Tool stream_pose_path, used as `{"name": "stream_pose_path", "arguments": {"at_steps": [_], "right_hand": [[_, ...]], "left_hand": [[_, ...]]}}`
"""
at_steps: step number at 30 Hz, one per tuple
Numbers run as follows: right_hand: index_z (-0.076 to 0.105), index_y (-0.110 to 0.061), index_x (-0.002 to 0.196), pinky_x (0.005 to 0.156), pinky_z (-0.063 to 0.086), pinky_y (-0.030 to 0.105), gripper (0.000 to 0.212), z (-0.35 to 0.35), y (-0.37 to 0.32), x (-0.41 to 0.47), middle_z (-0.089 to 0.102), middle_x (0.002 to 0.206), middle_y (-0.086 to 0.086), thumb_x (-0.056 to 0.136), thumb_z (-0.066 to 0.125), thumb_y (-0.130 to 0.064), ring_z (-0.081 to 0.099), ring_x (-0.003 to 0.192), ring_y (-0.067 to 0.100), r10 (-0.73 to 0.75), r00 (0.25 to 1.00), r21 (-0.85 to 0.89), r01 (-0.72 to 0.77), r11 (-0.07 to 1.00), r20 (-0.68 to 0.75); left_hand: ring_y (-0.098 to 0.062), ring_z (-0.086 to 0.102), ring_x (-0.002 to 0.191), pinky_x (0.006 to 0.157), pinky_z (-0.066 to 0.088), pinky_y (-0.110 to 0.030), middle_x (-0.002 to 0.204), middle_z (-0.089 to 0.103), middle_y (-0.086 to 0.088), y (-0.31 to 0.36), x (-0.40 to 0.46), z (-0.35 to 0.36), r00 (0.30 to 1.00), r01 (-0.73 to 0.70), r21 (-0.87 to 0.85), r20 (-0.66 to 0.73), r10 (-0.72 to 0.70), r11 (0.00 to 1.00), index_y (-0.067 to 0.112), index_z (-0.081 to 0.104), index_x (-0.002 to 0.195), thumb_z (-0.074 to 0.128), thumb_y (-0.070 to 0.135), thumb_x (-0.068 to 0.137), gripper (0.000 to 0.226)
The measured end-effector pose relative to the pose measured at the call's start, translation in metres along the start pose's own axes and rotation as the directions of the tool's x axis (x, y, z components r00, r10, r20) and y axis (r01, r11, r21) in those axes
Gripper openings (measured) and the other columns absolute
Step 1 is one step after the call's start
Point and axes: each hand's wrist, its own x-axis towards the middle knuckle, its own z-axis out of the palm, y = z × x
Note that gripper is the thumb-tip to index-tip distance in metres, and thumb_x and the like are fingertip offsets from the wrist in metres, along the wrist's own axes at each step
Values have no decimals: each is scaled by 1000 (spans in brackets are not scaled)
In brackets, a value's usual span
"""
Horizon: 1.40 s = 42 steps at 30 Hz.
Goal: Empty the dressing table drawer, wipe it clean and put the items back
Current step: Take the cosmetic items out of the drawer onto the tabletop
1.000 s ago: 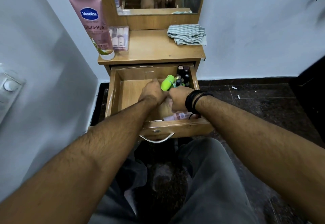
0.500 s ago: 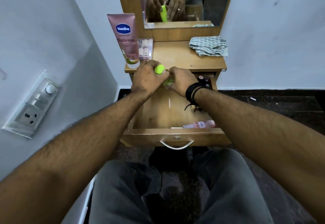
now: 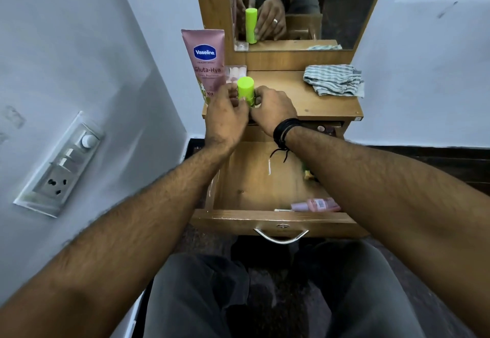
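A lime green bottle point(image 3: 245, 89) stands upright on the left of the wooden dressing table top point(image 3: 299, 96). My left hand point(image 3: 225, 117) and my right hand point(image 3: 273, 109) both hold its lower part from either side. Below them the drawer point(image 3: 273, 221) is pulled open. A pink bottle point(image 3: 315, 204) lies at its front right, and small items point(image 3: 322, 128) sit at its back right, partly hidden by my right forearm. A striped cloth point(image 3: 332, 80) lies crumpled on the right of the table top.
A pink Vaseline tube point(image 3: 205, 59) stands at the table's back left beside a small clear box point(image 3: 234, 72). A mirror point(image 3: 305, 6) rises behind. A white wall with a switch panel point(image 3: 62, 165) is close on the left. My knees are under the drawer.
Both hands lifted the green bottle out of the drawer and up to the table top, where it now stands upright. The camera has tilted up.
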Motion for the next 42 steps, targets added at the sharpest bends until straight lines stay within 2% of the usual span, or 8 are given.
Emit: {"name": "stream_pose_path", "arguments": {"at_steps": [4,11,24,30,33,36,40,42], "right_hand": [[64,-22,124,94,51,43,43,10,-3,9,73,116,7,91,62,-49,63,111,35,-16,1000,-22,16,1000,-7],[57,-25,131,99,47,41,46,21,-4,19,72,119,2,91,63,-46,62,115,32,0,1000,-64,0,998,-6],[53,-21,139,103,44,41,55,10,1,7,72,121,0,91,68,-44,62,118,28,-19,999,-34,18,999,-28],[66,-22,114,92,52,39,26,-20,12,-25,71,110,2,90,65,-29,64,107,27,-15,1000,-2,15,1000,14],[70,-18,101,88,53,36,17,-38,22,-42,71,105,7,91,63,-30,65,103,28,7,979,-171,28,985,204],[70,-10,102,74,49,32,22,-53,34,-63,68,97,9,89,69,-28,65,93,27,83,907,-358,77,931,413],[75,-9,97,55,52,24,14,-54,53,-86,69,73,2,84,77,-15,64,63,15,240,768,-482,101,870,594],[73,-11,86,52,51,24,5,-50,61,-94,67,72,-1,84,77,-13,61,60,12,279,726,-525,133,841,629]], "left_hand": [[-19,62,112,99,50,-34,127,64,-9,-8,-2,3,1000,3,32,-10,-3,999,4,57,131,55,12,99,33],[-21,58,118,100,51,-40,132,59,-10,-16,0,7,1000,13,70,8,-13,997,6,55,134,55,15,100,35],[-20,57,121,101,49,-34,134,58,-9,-21,-8,6,1000,-20,90,24,17,996,6,54,136,54,17,101,37],[-22,62,110,96,51,-40,120,67,-6,-10,-24,11,983,-34,139,184,8,990,11,63,122,56,22,99,27],[-25,65,103,89,51,-36,109,72,-7,-2,-38,20,923,-35,230,381,-56,973,14,68,111,57,25,96,21],[-32,67,91,79,53,-37,93,72,-14,4,-58,33,777,-29,218,619,-116,975,7,70,97,59,23,96,19],[-16,57,66,50,43,-19,71,62,3,10,-82,52,592,-35,275,780,-202,961,17,70,88,68,21,90,5],[-12,56,64,51,50,-22,71,62,5,12,-89,64,489,-82,331,835,-252,940,24,70,82,71,23,89,7]]}}
